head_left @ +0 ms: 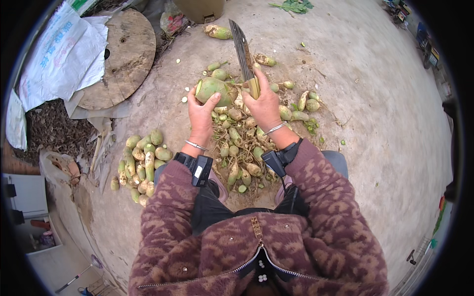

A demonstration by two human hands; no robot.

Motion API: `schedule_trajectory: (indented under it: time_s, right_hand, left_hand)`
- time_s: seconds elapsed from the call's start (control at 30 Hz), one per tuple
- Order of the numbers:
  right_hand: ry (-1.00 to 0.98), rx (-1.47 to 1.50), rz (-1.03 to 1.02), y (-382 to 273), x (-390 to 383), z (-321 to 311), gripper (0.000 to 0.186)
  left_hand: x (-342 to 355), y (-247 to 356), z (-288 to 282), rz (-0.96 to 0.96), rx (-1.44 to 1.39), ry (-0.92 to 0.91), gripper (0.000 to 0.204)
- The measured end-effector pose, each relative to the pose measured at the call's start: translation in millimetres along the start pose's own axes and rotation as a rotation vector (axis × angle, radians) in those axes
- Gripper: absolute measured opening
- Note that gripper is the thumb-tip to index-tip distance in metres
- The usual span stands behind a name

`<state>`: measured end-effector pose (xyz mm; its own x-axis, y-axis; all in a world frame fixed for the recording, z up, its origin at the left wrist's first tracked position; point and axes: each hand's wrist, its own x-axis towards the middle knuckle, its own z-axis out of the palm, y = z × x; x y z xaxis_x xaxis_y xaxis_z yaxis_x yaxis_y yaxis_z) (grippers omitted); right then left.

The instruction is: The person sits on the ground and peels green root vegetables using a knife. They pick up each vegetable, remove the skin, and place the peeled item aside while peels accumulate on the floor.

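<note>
My left hand grips a large round green radish with a pale cut spot on its left side. My right hand is closed on the yellowish handle of a long, broad, dark-bladed knife, held upright just right of that radish, with the thumb along the handle. Beneath both hands lies a loose heap of radishes with roots and trimmings, some whole and some cut.
A pile of radishes lies at the left. Farther left are a round wooden board, white sacks and dry leaves. A brown container stands at the back, with leafy greens to its right.
</note>
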<state>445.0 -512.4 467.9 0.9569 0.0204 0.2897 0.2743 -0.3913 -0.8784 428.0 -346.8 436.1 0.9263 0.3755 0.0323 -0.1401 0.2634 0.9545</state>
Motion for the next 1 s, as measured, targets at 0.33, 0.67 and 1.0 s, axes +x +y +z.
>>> schedule_trajectory:
  time_s: [0.33,0.67,1.0]
  right_hand:
    - [0.003,-0.125,-0.29,10.1,-2.2,12.4,0.064]
    - [-0.083,-0.147,-0.124,1.4,-2.2,10.3,0.067]
    - [-0.086,0.036,0.096,0.5,-2.5,8.5,0.059]
  left_hand:
    - [-1.5,0.0,2.5,-0.028,-0.004,-0.08,0.075]
    - [-2.4,-0.3,2.8,0.006,0.028,-0.109,0.078]
    - [0.5,-5.0,1.0,0.106,0.233,-0.026,0.076]
